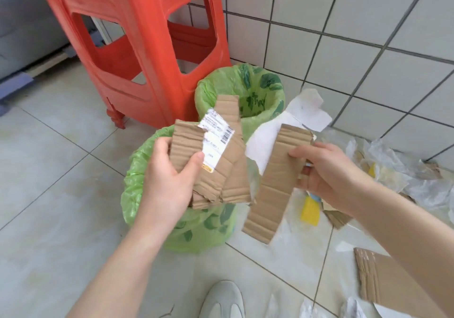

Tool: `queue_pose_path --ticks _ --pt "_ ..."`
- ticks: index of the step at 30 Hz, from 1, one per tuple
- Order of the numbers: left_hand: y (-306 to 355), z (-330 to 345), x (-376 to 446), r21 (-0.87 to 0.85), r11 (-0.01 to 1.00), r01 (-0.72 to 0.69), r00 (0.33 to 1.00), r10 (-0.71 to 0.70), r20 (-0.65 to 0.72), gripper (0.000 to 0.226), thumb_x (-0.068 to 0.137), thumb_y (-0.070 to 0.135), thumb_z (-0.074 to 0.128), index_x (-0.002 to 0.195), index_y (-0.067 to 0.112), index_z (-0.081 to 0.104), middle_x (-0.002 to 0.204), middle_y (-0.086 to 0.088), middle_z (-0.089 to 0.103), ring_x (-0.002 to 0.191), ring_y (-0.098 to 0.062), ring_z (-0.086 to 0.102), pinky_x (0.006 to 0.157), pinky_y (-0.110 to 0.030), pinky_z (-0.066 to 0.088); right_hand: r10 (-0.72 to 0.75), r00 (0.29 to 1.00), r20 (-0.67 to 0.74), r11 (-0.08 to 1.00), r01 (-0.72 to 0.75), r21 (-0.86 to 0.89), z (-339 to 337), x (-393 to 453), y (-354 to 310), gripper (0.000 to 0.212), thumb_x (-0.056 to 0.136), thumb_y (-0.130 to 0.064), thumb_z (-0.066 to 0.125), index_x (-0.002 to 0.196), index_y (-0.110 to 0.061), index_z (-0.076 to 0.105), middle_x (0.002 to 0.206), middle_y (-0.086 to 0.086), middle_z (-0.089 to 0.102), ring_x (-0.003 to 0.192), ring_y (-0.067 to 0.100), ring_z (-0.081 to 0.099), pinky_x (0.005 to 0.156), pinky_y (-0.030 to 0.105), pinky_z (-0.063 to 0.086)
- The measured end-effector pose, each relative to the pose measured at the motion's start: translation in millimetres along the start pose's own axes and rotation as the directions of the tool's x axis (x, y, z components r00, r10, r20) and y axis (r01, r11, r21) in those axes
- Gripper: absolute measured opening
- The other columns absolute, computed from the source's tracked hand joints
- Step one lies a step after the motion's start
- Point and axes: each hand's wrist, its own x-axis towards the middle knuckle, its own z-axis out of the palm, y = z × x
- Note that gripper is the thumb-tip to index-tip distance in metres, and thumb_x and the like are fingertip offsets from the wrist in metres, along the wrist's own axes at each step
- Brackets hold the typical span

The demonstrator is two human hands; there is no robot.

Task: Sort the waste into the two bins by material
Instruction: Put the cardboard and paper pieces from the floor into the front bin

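Above our grey shoe (224, 299), our left hand (169, 177) grips labelled cardboard pieces (216, 160) over the near bin (137, 182), our right hand (326, 170) pinches a cardboard strip (275, 180) with paper backing; the loose stack risks spilling beside the bin.

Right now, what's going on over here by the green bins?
A person is sorting waste. Their left hand grips a stack of torn cardboard pieces above the near bin, and their right hand holds a cardboard strip with white paper behind it. Plastic wrap and more cardboard lie on the floor.
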Motion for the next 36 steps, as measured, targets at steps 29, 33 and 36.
queue_pose_path --ticks 29,33,36 --pt "-66 -2 19 0.518 0.855 -0.023 0.989 -0.055 0.135 0.038 0.089 0.037 0.058 0.122 0.023 0.043 0.102 0.006 0.057 0.089 -0.019 0.06 0.073 -0.033 0.046 -0.288 0.955 0.072 0.584 0.235 -0.777 116 39 25 0.031 0.091 -0.033 0.049 0.114 -0.014 0.059 0.1 -0.002 0.064 0.098 0.02 0.06 0.085 0.035 0.051" --pt "-71 5 19 0.654 0.753 -0.073 0.964 -0.116 0.241 0.036 0.089 0.031 0.057 0.125 0.026 0.048 0.109 0.004 0.065 0.094 -0.022 0.062 0.076 -0.038 0.053 -0.215 0.968 0.129 0.5 0.223 -0.837 117 41 32 0.026 0.088 -0.024 0.051 0.11 -0.014 0.062 0.106 0.005 0.067 0.102 0.025 0.06 0.087 0.035 0.052" --pt "-70 7 18 0.655 0.749 -0.096 0.969 -0.08 0.233 0.033 0.089 0.029 0.056 0.122 0.026 0.056 0.115 0.004 0.064 0.101 -0.022 0.061 0.08 -0.038 0.053 -0.214 0.965 0.154 0.533 0.247 -0.809 105 33 27 0.026 0.088 -0.019 0.049 0.109 -0.017 0.065 0.106 0.002 0.067 0.1 0.019 0.06 0.083 0.026 0.048"
